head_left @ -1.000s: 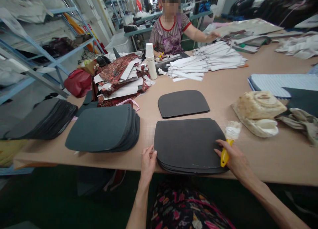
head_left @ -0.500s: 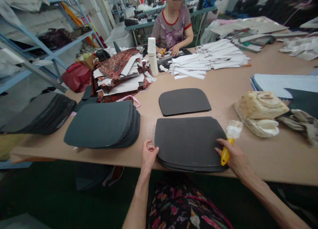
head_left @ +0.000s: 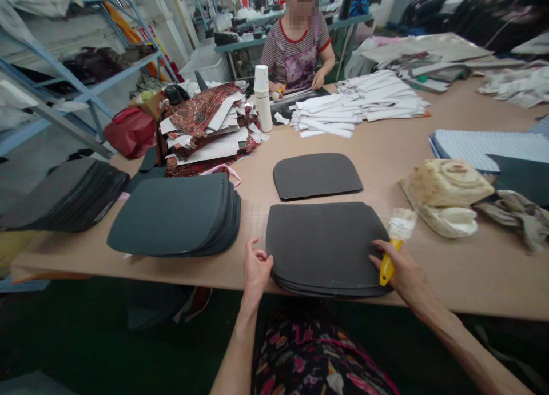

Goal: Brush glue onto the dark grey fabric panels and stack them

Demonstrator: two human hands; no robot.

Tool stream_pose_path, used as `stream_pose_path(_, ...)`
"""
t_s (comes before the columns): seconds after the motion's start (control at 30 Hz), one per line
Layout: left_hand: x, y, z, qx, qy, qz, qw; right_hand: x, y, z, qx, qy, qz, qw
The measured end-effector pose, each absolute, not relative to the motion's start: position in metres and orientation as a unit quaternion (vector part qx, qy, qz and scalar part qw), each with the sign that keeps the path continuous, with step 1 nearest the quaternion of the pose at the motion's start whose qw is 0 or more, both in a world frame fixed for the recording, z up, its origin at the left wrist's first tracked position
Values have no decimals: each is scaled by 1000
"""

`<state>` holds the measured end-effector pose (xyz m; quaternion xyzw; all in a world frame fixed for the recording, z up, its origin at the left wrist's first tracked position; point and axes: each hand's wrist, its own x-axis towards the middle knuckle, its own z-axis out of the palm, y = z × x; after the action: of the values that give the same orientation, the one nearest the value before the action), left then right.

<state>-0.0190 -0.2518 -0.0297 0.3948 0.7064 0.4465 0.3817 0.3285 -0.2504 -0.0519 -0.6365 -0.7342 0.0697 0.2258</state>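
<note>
A stack of dark grey rounded panels point(head_left: 326, 243) lies at the table's front edge before me. At its left edge is my left hand point(head_left: 257, 266), fingers curled and closed at the rim of the top panel; whether one sheet or more is pinched cannot be made out. My right hand point(head_left: 401, 269) is closed round a paintbrush point(head_left: 387, 267) with a yellow handle and whitish bristles pointing away from me. Its fingertips touch the panel's right edge. Just beyond the stack lies another dark panel point(head_left: 317, 176).
To the left stand a dark green panel stack point(head_left: 167, 215) and a grey one point(head_left: 55, 195). A glue-stained, yellowish container point(head_left: 450, 183) sits right, near a crumpled rag point(head_left: 517, 215). Patterned pieces point(head_left: 206, 118), white cups point(head_left: 262, 98) and white strips point(head_left: 364, 103) lie farther back. A co-worker point(head_left: 295, 46) works opposite.
My hands, the brush and the panels hold nearly the same positions, with a slight shift of the view. Across the table, the co-worker's hands have moved apart over the strips.
</note>
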Motion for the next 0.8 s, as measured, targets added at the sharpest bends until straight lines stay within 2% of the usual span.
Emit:
stream_pose_path(0.37, -19, -260, -19, 488, 737, 379, 274, 330, -250, -60, -640, -724, 76, 247)
stream_pose_path(0.57, 0, -236, -2, 641, 671, 350, 129, 321, -249, -57, -643, -708, 63, 286)
stream_pose_path(0.8, 93, -180, -13, 784, 537, 273, 151, 316, -249, -56, -610, -706, 32, 359)
